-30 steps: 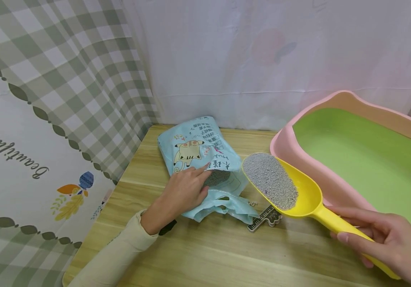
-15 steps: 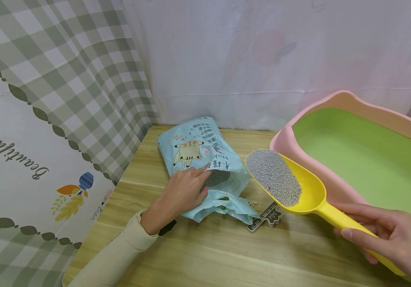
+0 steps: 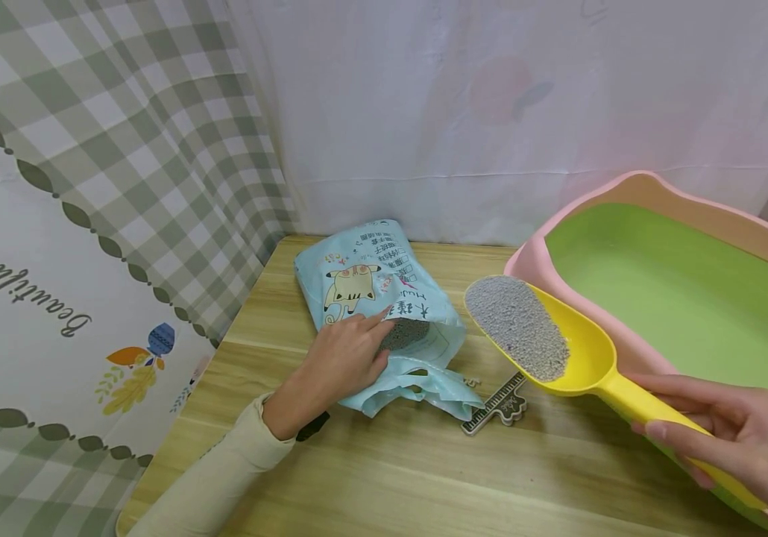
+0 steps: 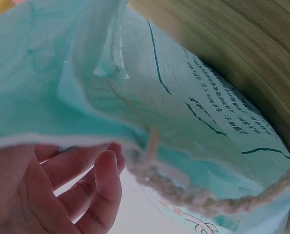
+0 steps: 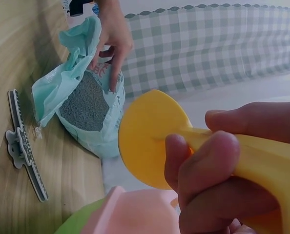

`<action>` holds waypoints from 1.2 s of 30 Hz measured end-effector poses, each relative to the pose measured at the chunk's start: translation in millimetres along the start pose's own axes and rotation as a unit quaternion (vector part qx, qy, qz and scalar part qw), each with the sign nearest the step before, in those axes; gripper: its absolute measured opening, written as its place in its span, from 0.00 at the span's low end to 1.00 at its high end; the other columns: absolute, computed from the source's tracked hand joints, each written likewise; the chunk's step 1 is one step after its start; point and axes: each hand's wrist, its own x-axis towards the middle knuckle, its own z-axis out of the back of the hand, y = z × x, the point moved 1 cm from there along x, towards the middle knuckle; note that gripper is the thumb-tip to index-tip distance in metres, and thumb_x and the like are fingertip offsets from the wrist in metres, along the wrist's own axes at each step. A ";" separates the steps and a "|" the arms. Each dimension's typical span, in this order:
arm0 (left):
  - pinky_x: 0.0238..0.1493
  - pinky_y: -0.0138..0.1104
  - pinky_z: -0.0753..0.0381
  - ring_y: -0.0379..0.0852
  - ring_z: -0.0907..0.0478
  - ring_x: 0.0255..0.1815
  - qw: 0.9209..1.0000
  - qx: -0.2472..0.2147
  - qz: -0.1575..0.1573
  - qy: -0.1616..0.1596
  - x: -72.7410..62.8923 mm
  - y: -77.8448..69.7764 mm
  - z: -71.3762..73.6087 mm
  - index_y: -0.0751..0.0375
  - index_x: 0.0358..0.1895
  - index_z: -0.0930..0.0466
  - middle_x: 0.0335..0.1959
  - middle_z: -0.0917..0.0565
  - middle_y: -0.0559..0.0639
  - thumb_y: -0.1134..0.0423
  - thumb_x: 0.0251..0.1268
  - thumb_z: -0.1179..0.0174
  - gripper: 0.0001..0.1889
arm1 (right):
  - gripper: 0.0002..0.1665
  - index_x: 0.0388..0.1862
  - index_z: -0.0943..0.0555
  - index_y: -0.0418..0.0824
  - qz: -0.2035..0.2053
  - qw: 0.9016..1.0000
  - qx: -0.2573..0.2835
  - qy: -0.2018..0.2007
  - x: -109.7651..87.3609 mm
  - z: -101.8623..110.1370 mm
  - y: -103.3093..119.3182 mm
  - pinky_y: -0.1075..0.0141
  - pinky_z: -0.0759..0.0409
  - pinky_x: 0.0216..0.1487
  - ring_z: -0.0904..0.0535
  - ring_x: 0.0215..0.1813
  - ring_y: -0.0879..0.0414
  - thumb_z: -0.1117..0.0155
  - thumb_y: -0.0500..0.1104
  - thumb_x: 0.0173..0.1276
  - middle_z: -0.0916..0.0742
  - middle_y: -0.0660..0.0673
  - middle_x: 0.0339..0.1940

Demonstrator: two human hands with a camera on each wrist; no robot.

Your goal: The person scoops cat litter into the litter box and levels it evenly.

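My right hand (image 3: pixel 736 440) grips the handle of a yellow scoop (image 3: pixel 595 354). Grey granular cat litter (image 3: pixel 518 328) fills the front part of its bowl. In the head view the bowl hangs beside the pink rim of a green-bottomed litter box (image 3: pixel 525 257). A light-blue cat litter bag (image 3: pixel 417 272) lies on the table, its mouth open toward the person and grey litter showing inside. My left hand (image 3: pixel 347 354) holds the upper edge of that mouth, index finger stretched over the bag. Its fingers (image 4: pixel 103 185) are partly covered by the bag in the left wrist view.
A dark striped clip (image 3: pixel 498 406) lies on the wooden table (image 3: pixel 384 470) between the bag and the scoop. Behind stands a white curtain (image 3: pixel 384 112); a green checked cloth (image 3: pixel 156 112) hangs on the left. The litter box takes up the right side.
The right hand has carried the loaded scoop slightly right and up, toward the litter box. The left hand and the bag have stayed in place.
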 end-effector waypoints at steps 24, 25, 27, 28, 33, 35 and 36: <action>0.35 0.46 0.11 0.53 0.11 0.44 1.000 -0.005 0.004 0.006 -0.3 0.1 -0.2 0.63 0.63 0.11 0.66 0.12 0.57 0.59 0.70 0.26 0.21 | 0.42 0.78 0.18 0.52 -0.003 0.998 -0.042 -0.041 -0.1 12.3 3.6 0.59 0.32 0.22 0.26 0.15 0.53 0.37 0.18 0.73 0.05 0.44 0.43; 0.35 0.46 0.11 0.53 0.11 0.44 1.000 -0.005 0.004 0.006 -0.3 0.1 -0.1 0.62 0.63 0.11 0.66 0.12 0.57 0.59 0.70 0.26 0.21 | 0.42 0.77 0.17 0.54 -0.009 0.998 -0.041 -0.043 -0.1 12.6 4.0 0.59 0.31 0.20 0.25 0.15 0.53 0.36 0.19 0.74 0.05 0.45 0.42; 0.35 0.46 0.11 0.53 0.11 0.44 1.000 -0.004 0.004 0.007 -0.2 0.0 0.0 0.62 0.63 0.11 0.66 0.12 0.57 0.59 0.70 0.26 0.21 | 0.43 0.77 0.17 0.58 -0.019 0.998 -0.042 -0.045 0.0 13.1 5.1 0.59 0.31 0.17 0.25 0.15 0.53 0.36 0.20 0.74 0.05 0.46 0.41; 0.35 0.46 0.11 0.53 0.11 0.44 1.000 -0.003 0.004 0.007 -0.1 0.0 0.1 0.62 0.63 0.11 0.66 0.12 0.57 0.59 0.70 0.26 0.21 | 0.43 0.76 0.17 0.59 -0.022 0.998 -0.041 -0.046 -0.1 13.2 5.5 0.59 0.31 0.16 0.25 0.15 0.53 0.36 0.20 0.75 0.05 0.46 0.40; 0.36 0.47 0.11 0.54 0.11 0.45 1.000 -0.003 0.005 0.008 0.3 -0.3 0.4 0.62 0.63 0.11 0.66 0.12 0.57 0.58 0.70 0.26 0.22 | 0.43 0.74 0.15 0.62 -0.035 0.996 -0.056 -0.058 0.4 15.4 5.4 0.62 0.28 0.17 0.18 0.23 0.57 0.33 0.21 0.73 0.05 0.53 0.44; 0.37 0.47 0.11 0.55 0.11 0.46 1.000 -0.003 0.005 0.008 0.4 -0.3 0.4 0.62 0.63 0.11 0.65 0.12 0.57 0.58 0.70 0.26 0.22 | 0.42 0.74 0.15 0.57 -0.029 0.995 -0.071 -0.061 1.3 17.5 4.3 0.69 0.23 0.23 0.13 0.33 0.62 0.31 0.21 0.72 0.06 0.57 0.51; 0.38 0.47 0.10 0.55 0.11 0.46 1.000 -0.003 0.005 0.008 0.4 -0.3 0.4 0.62 0.63 0.11 0.65 0.12 0.57 0.58 0.70 0.26 0.22 | 0.41 0.75 0.15 0.54 -0.023 0.995 -0.078 -0.062 2.0 18.8 3.6 0.72 0.21 0.28 0.12 0.38 0.65 0.30 0.21 0.71 0.07 0.59 0.54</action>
